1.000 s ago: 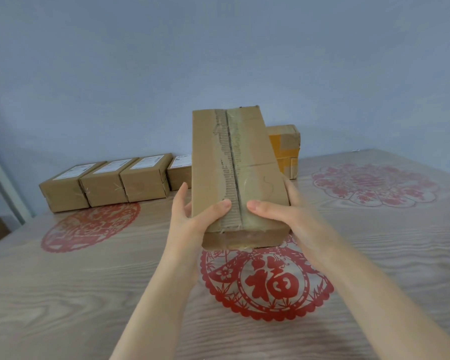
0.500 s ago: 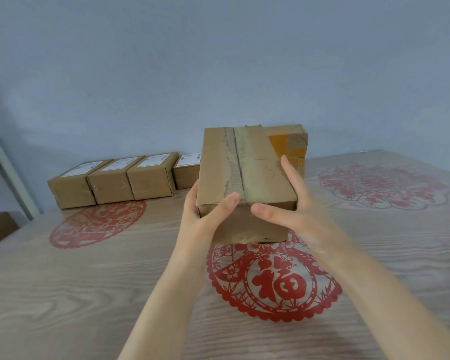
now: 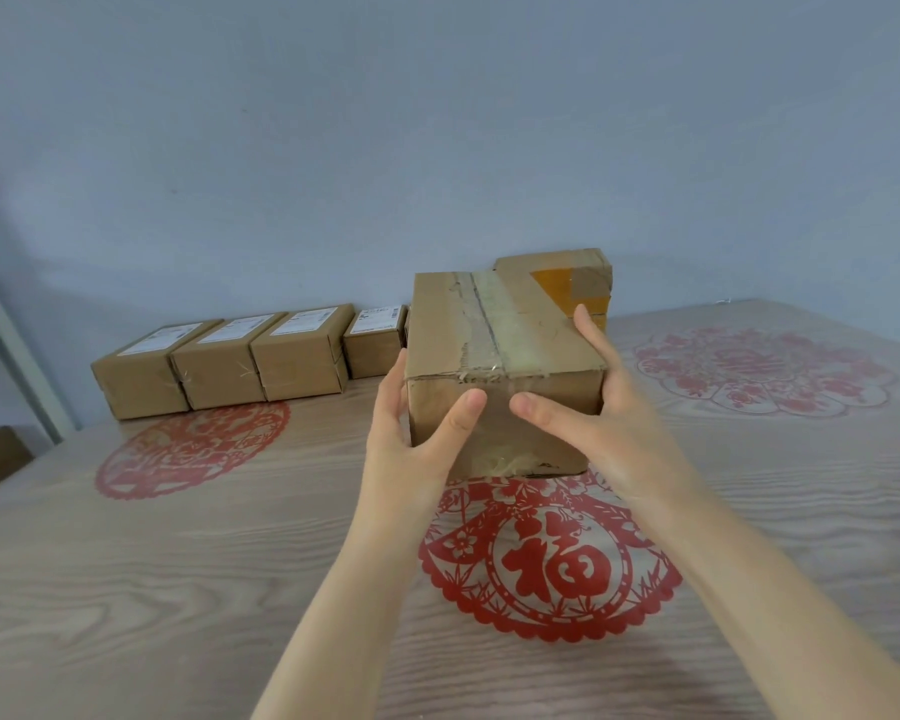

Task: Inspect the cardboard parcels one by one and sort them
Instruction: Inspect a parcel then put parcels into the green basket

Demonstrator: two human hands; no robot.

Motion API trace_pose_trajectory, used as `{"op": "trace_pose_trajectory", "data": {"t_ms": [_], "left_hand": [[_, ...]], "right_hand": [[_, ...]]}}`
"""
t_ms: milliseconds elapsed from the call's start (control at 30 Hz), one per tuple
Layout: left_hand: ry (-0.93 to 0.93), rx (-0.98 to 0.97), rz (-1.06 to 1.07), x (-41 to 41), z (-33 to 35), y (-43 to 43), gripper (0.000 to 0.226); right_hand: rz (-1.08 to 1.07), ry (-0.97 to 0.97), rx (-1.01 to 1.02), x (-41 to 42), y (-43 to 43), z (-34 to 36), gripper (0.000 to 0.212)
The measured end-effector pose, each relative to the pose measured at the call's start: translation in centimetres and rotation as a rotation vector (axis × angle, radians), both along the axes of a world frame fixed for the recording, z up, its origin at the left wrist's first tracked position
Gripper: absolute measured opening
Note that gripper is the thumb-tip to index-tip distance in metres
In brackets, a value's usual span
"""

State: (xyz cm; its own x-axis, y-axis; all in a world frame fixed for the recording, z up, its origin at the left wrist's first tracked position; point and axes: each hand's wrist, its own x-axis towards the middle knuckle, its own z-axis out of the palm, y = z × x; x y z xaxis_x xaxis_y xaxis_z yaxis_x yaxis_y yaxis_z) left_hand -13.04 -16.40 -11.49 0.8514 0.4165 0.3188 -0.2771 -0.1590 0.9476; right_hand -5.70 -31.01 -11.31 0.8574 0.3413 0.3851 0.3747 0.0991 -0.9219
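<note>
Tipped down from its earlier steep tilt, held parcel (image 3: 505, 330) now sits low & nearly level, taped top up, near end facing cam, over far edge of red paper-cut (image 3: 546, 563) mid-table; can't tell if it touches the table (image 3: 178, 563). L hand (image 3: 411, 423) grips its left side, thumb across near end, fingers hidden behind. R hand (image 3: 593, 407) grips right side, thumb on near end, fingers along right top edge. Both forearms reach fwd. Just behind: orange-taped parcel (image 3: 567, 272). Far left: row of 4 labelled parcels (image 3: 261, 350).
</note>
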Motion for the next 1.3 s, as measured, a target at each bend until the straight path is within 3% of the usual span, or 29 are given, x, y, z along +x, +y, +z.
{"op": "trace_pose_trajectory", "data": {"t_ms": [167,300,400,533,700,900,1100,1200,1300], "left_hand": [[-0.054,-0.007,0.020,0.1,-0.2,0.5,0.071],[-0.055,0.011,-0.010,0.2,-0.3,0.4,0.084],[-0.067,-0.008,-0.011,0.2,-0.3,0.7,0.080],[-0.073,0.030,-0.026,0.0,0.0,0.7,0.076],[-0.074,0.008,-0.063,-0.1,0.1,0.2,0.064],[-0.124,0.014,-0.061,-0.2,0.5,0.0,0.066],[-0.131,-0.013,-0.031,-0.5,0.7,0.3,0.059],[-0.137,0.004,-0.035,-0.5,0.8,0.2,0.060],[-0.143,0.039,0.007,-0.6,0.8,-0.2,0.072]], "right_hand": [[0.010,-0.020,-0.013,0.0,0.3,-0.2,0.108],[0.019,-0.012,0.031,0.2,-0.2,0.1,0.088],[0.044,-0.051,-0.013,-0.1,-0.1,0.1,0.090],[0.042,-0.042,0.025,0.1,-0.4,0.2,0.078],[0.087,-0.062,0.023,-0.1,-0.6,0.5,0.100],[0.106,-0.092,0.027,-0.4,-0.8,0.9,0.101],[0.123,-0.142,-0.112,-0.8,-0.7,0.9,0.120],[0.054,-0.131,-0.096,-1.0,-0.5,1.0,0.114],[0.045,-0.116,-0.012,-1.1,-0.7,1.2,0.093]]}}
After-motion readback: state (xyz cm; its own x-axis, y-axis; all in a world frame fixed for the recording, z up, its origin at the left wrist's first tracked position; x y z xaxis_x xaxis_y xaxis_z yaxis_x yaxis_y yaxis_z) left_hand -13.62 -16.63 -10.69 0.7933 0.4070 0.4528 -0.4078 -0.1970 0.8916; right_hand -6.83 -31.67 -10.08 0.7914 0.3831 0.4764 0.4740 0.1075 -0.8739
